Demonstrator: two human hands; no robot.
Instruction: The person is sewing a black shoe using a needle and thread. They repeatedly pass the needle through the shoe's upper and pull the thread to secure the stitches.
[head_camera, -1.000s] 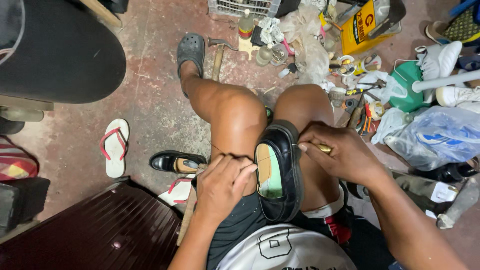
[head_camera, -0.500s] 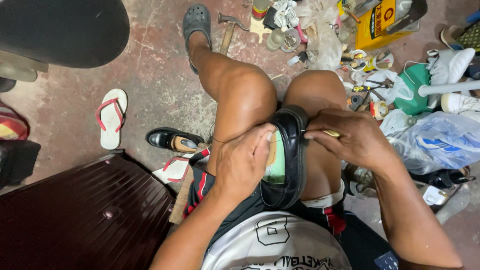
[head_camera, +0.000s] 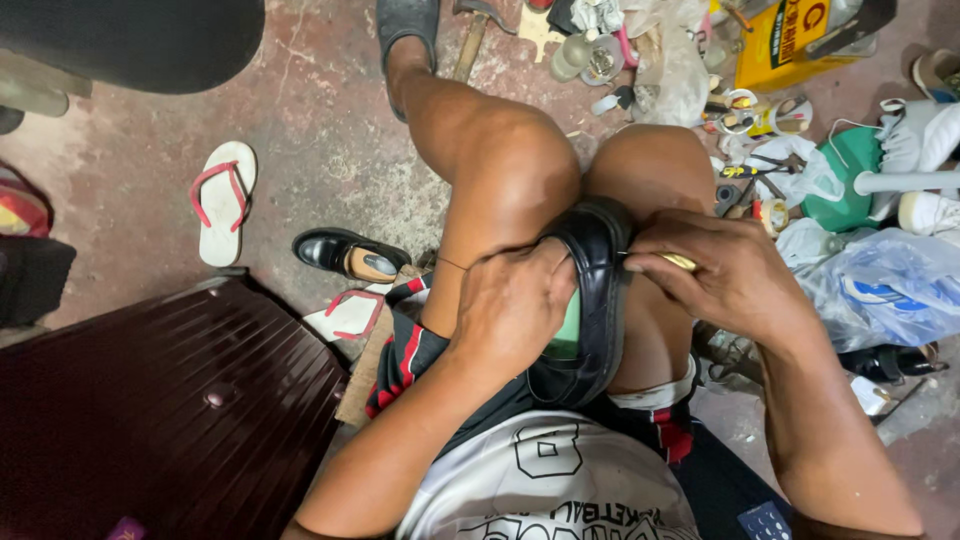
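Observation:
A black leather shoe (head_camera: 598, 290) with a green insole lies wedged between my knees, its opening turned toward me. My left hand (head_camera: 512, 310) covers the shoe's inside, fingers pressed into it against the rim. My right hand (head_camera: 725, 272) rests on the shoe's right edge and pinches a small yellowish tool handle (head_camera: 678, 261) against the upper. A thin thread (head_camera: 450, 264) runs from the shoe across my left thigh. The tool's tip is hidden.
A second black shoe (head_camera: 348, 254) lies on the concrete floor at left, next to white flip-flops with red straps (head_camera: 224, 200). A dark ribbed wooden surface (head_camera: 150, 400) fills the lower left. Tools, bottles, plastic bags (head_camera: 880, 290) and a yellow can (head_camera: 790, 40) crowd the right.
The view has tilted down and closer. My left hand slid from the shoe's left edge into its inside, covering most of the green insole. My right hand stays at the right edge.

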